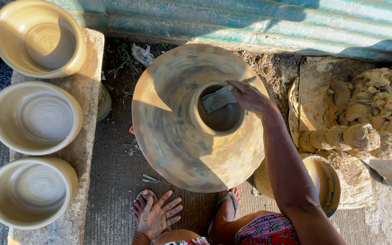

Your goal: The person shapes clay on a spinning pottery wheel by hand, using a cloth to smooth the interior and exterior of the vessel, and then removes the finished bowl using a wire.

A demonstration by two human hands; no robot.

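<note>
Left hand [156, 217] rests splayed; right hand [247, 96] pinches cloth [217, 99] over pot [218, 109] rim.

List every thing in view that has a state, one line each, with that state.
Potter's wheel: spinning, surface blurred.
Clay pot on the wheel: wet, mouth open.
Cloth: pressed on the pot's rim.
Right hand: holding the cloth at the rim.
Left hand: free, fingers spread, resting at the knee.
Three bowls: finished, upright, lined on a slab.
Clay lumps: unshaped, piled up.
Basin: upright beside the wheel, partly hidden by the arm.
</note>
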